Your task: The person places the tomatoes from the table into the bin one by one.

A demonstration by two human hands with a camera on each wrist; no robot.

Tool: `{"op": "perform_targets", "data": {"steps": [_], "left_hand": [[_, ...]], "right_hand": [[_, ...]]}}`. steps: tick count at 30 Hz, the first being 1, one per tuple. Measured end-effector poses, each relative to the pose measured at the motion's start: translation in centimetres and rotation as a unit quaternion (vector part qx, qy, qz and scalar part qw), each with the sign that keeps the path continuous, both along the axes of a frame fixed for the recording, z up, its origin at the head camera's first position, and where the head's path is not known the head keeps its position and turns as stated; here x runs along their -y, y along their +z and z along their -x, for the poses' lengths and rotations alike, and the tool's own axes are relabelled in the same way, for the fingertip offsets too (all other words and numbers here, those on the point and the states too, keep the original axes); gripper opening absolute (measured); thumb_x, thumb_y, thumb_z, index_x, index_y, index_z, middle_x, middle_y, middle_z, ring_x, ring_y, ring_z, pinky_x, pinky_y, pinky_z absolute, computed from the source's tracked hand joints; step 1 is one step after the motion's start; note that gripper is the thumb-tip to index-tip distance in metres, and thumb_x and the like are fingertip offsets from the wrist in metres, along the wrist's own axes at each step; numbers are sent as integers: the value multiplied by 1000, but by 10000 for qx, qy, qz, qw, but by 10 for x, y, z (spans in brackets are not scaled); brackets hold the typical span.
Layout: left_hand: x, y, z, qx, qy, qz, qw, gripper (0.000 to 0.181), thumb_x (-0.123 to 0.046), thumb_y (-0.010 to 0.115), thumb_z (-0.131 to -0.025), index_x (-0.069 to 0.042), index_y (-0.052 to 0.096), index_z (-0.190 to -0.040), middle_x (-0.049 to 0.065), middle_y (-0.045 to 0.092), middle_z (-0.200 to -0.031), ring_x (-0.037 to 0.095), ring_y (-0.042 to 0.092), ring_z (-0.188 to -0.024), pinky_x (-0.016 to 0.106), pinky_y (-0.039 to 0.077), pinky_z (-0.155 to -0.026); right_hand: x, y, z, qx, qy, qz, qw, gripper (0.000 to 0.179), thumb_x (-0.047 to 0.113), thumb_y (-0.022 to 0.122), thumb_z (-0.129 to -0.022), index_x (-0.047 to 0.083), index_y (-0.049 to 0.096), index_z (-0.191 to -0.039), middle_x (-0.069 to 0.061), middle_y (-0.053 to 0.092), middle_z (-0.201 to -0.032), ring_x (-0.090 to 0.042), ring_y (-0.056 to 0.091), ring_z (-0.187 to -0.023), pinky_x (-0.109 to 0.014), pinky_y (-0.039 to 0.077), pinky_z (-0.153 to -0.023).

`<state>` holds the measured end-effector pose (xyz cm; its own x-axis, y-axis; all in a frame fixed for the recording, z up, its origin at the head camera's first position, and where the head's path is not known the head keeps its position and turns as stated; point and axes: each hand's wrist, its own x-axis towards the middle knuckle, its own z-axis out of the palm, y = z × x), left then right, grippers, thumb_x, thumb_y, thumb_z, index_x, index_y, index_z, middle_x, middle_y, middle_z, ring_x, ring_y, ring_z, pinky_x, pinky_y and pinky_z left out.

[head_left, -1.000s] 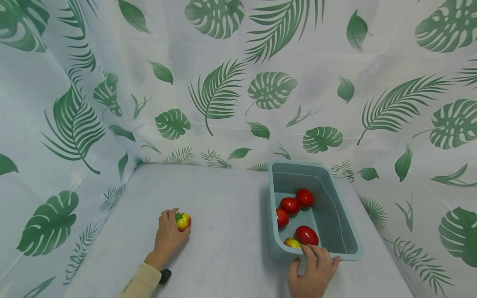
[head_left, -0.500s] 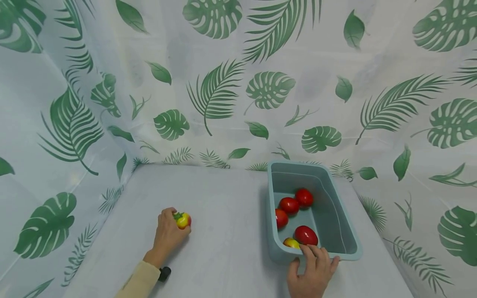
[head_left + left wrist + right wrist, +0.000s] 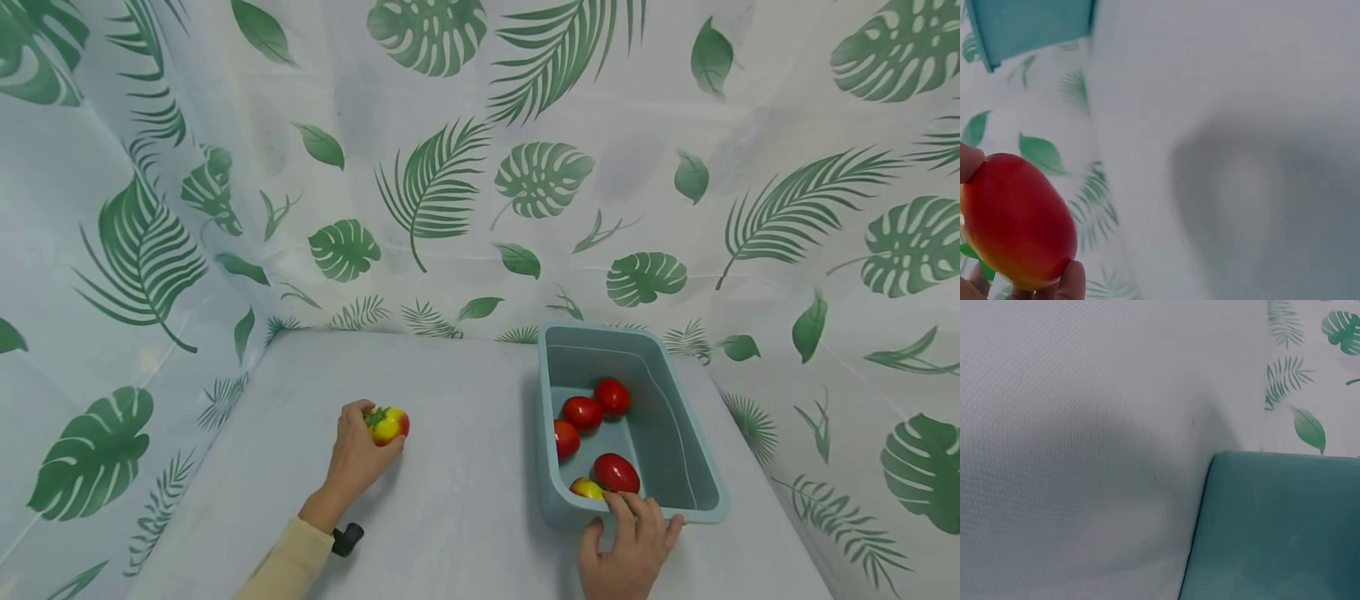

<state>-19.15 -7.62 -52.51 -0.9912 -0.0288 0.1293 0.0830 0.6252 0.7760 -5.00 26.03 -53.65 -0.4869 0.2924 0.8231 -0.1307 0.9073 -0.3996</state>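
A glossy red-and-yellow fruit with a green leafy top (image 3: 388, 427) is held between the thumb and fingers of my left hand (image 3: 358, 458), on the left side of the table. In the left wrist view the fruit (image 3: 1019, 219) shows its red side, with fingertips at its upper and lower edges, and a soft shadow falls on the table. My right hand (image 3: 628, 542) grips the near rim of a blue-grey plastic bin (image 3: 551, 400), its fingers hooked over the edge. Inside lie several red fruits (image 3: 617, 473) and a yellow one (image 3: 587, 488), partly hidden by the rim.
A white table (image 3: 457, 500) bears the bin at its right. Leaf-print sheeting (image 3: 450, 192) hangs behind the table and along both sides. On my left wrist sits a small black device (image 3: 347, 540).
My left hand has raised the fruit and moved it slightly to the right and away from me. The right hand stays at the bin's near rim.
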Motion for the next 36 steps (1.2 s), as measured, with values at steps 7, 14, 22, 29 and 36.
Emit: {"op": "perform_targets", "data": {"steps": [7, 14, 22, 29, 36], "left_hand": [[-23, 25, -2, -39, -252, -375, 9990, 76, -21, 78, -80, -8, 30, -138, 13, 41, -136, 31, 47, -122, 50, 42, -104], [-46, 43, -13, -129, -713, -849, 9938, 75, -20, 77, -82, -11, 31, -140, 11, 42, -140, 29, 47, -126, 49, 42, -104], [-62, 55, -17, -399, -1047, -1087, 9877, 69, -17, 76, -84, -10, 35, -138, 9, 45, -139, 24, 48, -120, 45, 45, -101], [-87, 72, -15, -582, -1540, -1217, 9788, 67, -18, 74, -85, -11, 35, -139, 6, 45, -139, 21, 48, -121, 42, 45, -101], [-129, 98, -15, -962, -2268, -1188, 9619, 68, -22, 72, -87, -11, 33, -141, 3, 44, -139, 19, 49, -118, 39, 48, -97]], "right_hand": [[0, 0, 0, 51, -44, -9, 10000, 35, 8, 54, -71, 2, 64, -104, -18, 57, -108, -40, 45, -109, -68, 5, -112], [0, 0, -1, 23, -74, -14, 10000, 35, 7, 55, -70, 2, 64, -104, -18, 58, -109, -40, 45, -109, -68, 5, -112], [1, 2, -2, 248, -97, -90, 9996, 36, 7, 55, -71, 2, 63, -106, -18, 57, -110, -40, 45, -110, -68, 5, -112], [-2, 1, -3, 358, -164, -170, 9991, 35, 8, 54, -73, -1, 62, -106, -21, 56, -110, -42, 45, -110, -69, 4, -111], [-1, 3, -1, 215, -33, -52, 9998, 35, 9, 52, -72, -1, 62, -104, -20, 56, -108, -42, 44, -108, -70, 3, -110]]}}
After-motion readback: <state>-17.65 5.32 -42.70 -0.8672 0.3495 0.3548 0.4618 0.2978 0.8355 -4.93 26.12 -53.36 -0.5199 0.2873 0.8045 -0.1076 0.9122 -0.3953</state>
